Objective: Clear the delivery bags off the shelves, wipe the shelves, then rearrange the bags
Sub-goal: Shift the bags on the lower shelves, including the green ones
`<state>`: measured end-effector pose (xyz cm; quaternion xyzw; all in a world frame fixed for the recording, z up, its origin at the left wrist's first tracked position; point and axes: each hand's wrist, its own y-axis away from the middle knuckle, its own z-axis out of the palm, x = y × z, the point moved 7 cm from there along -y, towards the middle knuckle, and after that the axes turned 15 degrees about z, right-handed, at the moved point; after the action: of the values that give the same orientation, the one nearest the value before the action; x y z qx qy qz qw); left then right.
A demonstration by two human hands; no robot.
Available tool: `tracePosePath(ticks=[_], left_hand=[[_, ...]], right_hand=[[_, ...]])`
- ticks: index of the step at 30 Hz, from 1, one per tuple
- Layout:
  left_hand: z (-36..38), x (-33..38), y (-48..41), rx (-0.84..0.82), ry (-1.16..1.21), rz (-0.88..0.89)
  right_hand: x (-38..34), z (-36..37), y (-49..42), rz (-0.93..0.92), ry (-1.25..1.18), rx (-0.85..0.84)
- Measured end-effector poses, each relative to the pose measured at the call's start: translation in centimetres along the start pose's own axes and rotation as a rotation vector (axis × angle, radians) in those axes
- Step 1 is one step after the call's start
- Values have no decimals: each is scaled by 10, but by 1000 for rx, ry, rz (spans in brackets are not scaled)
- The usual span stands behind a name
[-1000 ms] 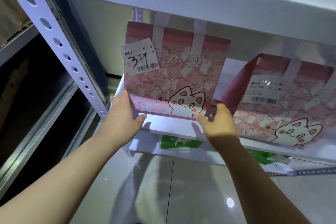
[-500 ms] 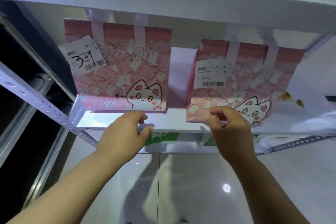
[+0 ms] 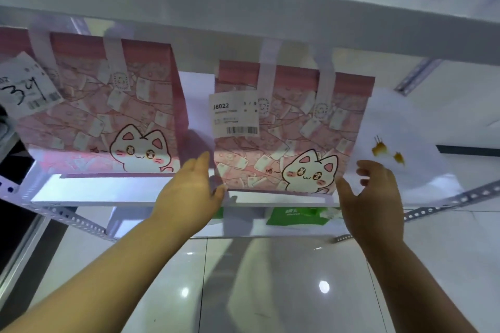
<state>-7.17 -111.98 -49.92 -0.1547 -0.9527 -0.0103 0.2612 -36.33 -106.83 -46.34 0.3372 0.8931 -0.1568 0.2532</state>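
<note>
Centre frame, left hand [image 3: 189,192]: fingers straight and together, laid along left side of right pink cat bag [image 3: 292,132], thumb at its lower left corner, no grip. Right of centre, right hand [image 3: 374,197]: fingers spread, loosely half-curled, thumb by bag's lower right corner; contact unclear. Bag upright on white shelf [image 3: 135,192], mid-frame. Second pink cat bag [image 3: 108,116] at left, apart. White bag [image 3: 400,127] just right. Green bag [image 3: 295,215] on shelf below.

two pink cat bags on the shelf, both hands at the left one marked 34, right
No: the head view shows the left hand and right hand at the right bag, labelled JB022, not the left bag marked 34. Both bags are on the shelf.
</note>
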Motion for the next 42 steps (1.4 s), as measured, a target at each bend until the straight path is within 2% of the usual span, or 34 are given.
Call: tracePosePath(ticks=[4, 7, 15, 21, 24, 28, 33, 37, 42], left_hand=[[10, 6, -6, 11, 38, -27], [12, 7, -6, 37, 56, -38], [16, 4, -5, 67, 70, -79], [13, 8, 2, 74, 68, -70], [11, 7, 17, 67, 73, -81], [7, 2, 46, 97, 78, -49], [19, -18, 88, 79, 35, 5], [43, -56, 120, 22, 22, -24], [87, -117, 140, -16, -5, -91]], right_hand=[[7, 18, -12, 14, 10, -192], [5, 24, -12, -30, -72, -264], [11, 26, -9, -48, -128, -280], [17, 23, -11, -60, -27, -296], [19, 15, -2, -67, 33, -228], [9, 7, 33, -230, 32, -123], [10, 33, 84, -208, -16, -247], [21, 74, 125, -183, -30, -337], [39, 139, 159, -238, -17, -384]])
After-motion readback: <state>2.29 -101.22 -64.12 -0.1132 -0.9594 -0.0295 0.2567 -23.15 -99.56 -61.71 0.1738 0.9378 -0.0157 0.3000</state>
